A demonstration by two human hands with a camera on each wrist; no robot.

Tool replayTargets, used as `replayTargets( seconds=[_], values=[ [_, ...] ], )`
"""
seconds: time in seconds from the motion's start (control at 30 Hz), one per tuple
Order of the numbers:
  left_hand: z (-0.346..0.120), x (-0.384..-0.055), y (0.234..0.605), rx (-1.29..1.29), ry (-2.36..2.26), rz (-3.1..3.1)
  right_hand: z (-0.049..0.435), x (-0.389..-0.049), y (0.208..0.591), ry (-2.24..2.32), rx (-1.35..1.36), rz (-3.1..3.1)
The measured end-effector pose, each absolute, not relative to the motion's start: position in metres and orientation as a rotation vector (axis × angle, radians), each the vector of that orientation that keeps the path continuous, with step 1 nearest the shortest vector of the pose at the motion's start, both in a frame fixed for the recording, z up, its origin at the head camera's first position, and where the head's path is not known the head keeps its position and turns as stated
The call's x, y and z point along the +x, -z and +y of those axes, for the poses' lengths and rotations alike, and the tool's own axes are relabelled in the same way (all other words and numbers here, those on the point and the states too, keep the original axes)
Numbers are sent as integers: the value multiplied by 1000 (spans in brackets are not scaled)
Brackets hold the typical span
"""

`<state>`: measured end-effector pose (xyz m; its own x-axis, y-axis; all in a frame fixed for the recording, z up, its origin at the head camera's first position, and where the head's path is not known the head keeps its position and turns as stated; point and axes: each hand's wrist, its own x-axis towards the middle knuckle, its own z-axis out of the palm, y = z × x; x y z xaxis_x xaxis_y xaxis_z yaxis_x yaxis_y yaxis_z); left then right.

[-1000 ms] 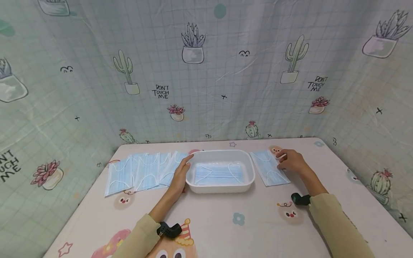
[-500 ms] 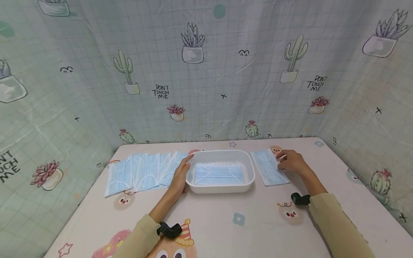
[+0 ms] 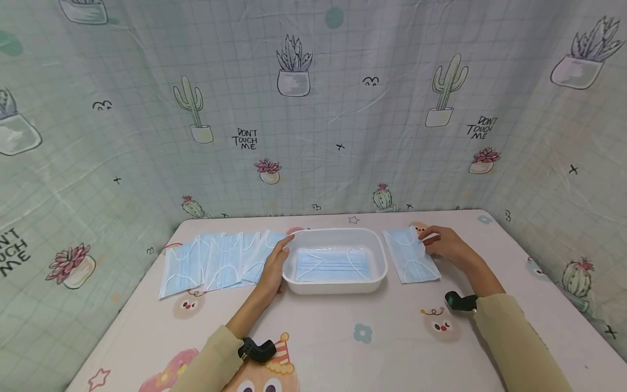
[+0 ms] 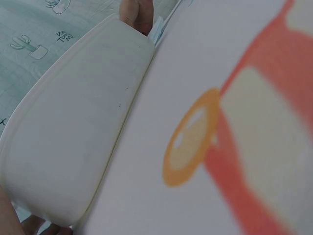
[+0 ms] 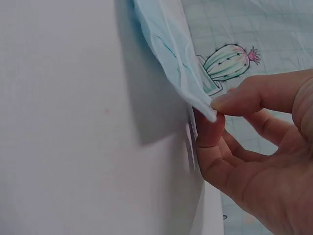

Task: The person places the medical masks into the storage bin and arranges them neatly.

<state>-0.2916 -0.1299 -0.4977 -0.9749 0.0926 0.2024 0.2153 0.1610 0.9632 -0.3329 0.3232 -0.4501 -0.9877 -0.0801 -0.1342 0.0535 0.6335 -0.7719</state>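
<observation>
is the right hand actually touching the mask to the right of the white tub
Touching. The right wrist view shows it plainly: the right hand pinches the edge of the mask between thumb and a finger.

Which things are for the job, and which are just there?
Probably for the job:
white tray, touched by the left hand
right-side mask, pinched by the right hand
mask in the tray
left-side masks

Just there:
printed backdrop
patterned tabletop
</observation>
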Motion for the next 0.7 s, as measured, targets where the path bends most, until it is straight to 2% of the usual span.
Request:
replayTargets(
  seconds=[0.7],
  values=[
    [-130, -293, 497, -323, 1940, -2323, 333, -335, 450, 1499, -171, 2443]
  ],
)
